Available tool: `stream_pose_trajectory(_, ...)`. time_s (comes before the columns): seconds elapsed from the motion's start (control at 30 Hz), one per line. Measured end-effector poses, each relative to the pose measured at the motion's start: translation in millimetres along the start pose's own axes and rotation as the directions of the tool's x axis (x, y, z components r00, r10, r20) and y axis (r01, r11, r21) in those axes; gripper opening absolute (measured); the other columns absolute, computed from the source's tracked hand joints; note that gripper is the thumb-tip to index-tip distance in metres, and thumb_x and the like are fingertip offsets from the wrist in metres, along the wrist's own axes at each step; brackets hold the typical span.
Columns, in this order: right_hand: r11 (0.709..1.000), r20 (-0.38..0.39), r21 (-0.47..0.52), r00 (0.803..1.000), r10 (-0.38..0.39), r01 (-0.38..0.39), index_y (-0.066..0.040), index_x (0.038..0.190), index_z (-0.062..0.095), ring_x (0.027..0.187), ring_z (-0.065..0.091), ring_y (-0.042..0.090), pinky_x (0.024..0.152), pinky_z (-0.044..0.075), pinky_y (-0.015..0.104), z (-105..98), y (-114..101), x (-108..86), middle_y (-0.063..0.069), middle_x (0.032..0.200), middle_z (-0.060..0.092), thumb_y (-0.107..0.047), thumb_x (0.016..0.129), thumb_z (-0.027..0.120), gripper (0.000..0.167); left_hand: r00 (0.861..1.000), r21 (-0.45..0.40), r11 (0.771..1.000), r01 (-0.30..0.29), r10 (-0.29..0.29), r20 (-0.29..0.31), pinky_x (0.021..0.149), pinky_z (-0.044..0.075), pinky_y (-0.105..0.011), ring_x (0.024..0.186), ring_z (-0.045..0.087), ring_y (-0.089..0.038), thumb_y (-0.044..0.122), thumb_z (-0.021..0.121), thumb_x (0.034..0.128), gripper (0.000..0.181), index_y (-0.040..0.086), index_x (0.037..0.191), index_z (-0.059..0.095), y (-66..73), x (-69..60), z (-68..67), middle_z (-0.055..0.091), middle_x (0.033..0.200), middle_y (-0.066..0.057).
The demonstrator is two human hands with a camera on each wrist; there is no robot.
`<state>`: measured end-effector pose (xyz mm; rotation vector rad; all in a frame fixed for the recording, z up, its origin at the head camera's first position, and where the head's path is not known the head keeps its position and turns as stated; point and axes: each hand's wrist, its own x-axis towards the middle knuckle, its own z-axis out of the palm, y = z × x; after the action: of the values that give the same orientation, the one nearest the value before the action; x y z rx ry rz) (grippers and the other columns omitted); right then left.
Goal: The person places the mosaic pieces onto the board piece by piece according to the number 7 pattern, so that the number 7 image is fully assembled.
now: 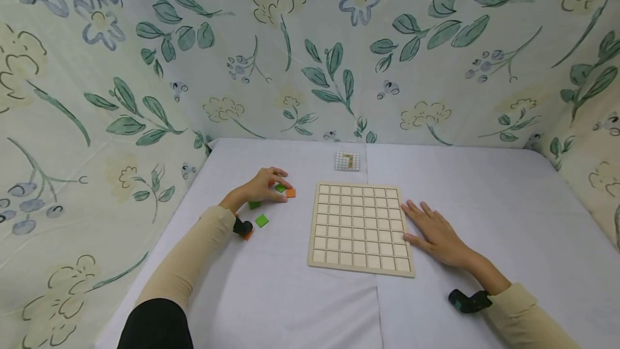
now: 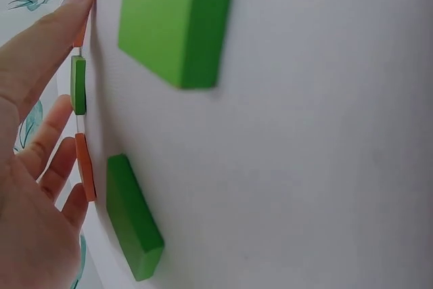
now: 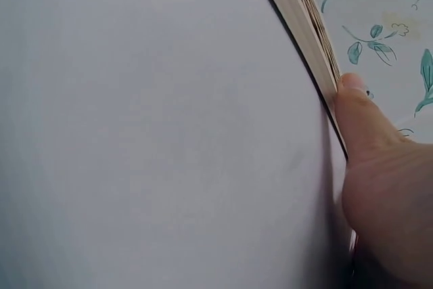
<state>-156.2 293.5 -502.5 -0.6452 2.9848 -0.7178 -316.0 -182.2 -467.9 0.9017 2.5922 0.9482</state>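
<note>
My left hand [image 1: 260, 187] is low over the table, left of the wooden grid board [image 1: 358, 270], pinching an orange square tile [image 1: 291, 193] between thumb and index finger. Under and beside that hand lie green tiles [image 1: 262, 221] and another orange tile [image 1: 248, 235], partly hidden by the wrist camera. In the left wrist view the thumb touches the orange tile [image 2: 80, 28], with a green tile [image 2: 78, 86] close by the other fingers. My right hand [image 1: 437, 238] lies flat with fingers spread, its thumb [image 3: 358, 109] and fingertips touching the board's right edge.
A small card with a coloured grid pattern [image 1: 347, 161] lies behind the board. White cloth [image 1: 290, 306] covers the table, with a crease running toward the front. Floral fabric [image 1: 310, 58] hangs around the back and sides.
</note>
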Motion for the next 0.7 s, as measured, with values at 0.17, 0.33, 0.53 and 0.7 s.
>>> stream_pose_trajectory(0.17, 1.0, -0.004, -0.009, 1.0, -0.001, 0.001, -0.006, 0.158, 0.027, 0.147, 0.006, 0.047, 0.113, 0.004, 0.065, 0.2, -0.6, -0.4, 0.022, 0.161, 0.02, -0.04, 0.1, 0.059, 0.075, 1.0, -0.01, 1.0, -0.007, 0.007, -0.016, 0.105, 0.028, -0.054, 0.135, 0.03, -0.039, 0.016, 0.085, 0.0815, 0.032, 0.008, 0.112, 0.077, 0.5, 0.1, 1.6, 0.049, 0.142, -0.018)
stream_pose_trajectory(0.33, 1.0, -0.008, -0.011, 1.0, -0.004, 0.004, -0.006, 0.157, 0.027, 0.147, 0.006, 0.047, 0.113, 0.004, 0.065, -0.1, -1.9, -0.6, 0.021, 0.161, 0.02, -0.04, 0.1, 0.06, 0.074, 1.0, -0.003, 1.0, -0.003, 0.003, -0.026, 0.1, 0.032, -0.051, 0.132, 0.032, -0.039, 0.014, 0.083, 0.0835, 0.027, 0.007, 0.109, 0.078, 1.8, -0.1, 2.2, 0.05, 0.139, -0.019)
stream_pose_trajectory(0.53, 1.0, -0.007, -0.006, 1.0, -0.003, 0.003, -0.005, 0.157, 0.028, 0.147, 0.007, 0.048, 0.112, 0.004, 0.066, -1.0, -2.8, -1.1, 0.022, 0.161, 0.021, -0.039, 0.1, 0.06, 0.074, 1.0, 0.017, 1.0, 0.014, -0.014, -0.018, 0.098, 0.031, -0.048, 0.125, 0.036, -0.036, 0.015, 0.08, 0.086, 0.028, 0.007, 0.112, 0.076, 1.2, 0.4, 3.4, 0.054, 0.134, -0.016)
stream_pose_trajectory(0.7, 1.0, -0.003, -0.014, 1.0, 0.003, -0.003, -0.005, 0.157, 0.027, 0.147, 0.006, 0.047, 0.112, 0.003, 0.066, -0.4, -1.5, -0.6, 0.021, 0.161, 0.019, -0.04, 0.1, 0.059, 0.075, 0.999, 0.033, 0.998, 0.047, -0.047, -0.007, 0.098, 0.028, -0.051, 0.118, 0.039, -0.031, 0.021, 0.078, 0.0889, 0.029, 0.01, 0.115, 0.075, 4.0, -0.2, 1.5, 0.056, 0.132, -0.011)
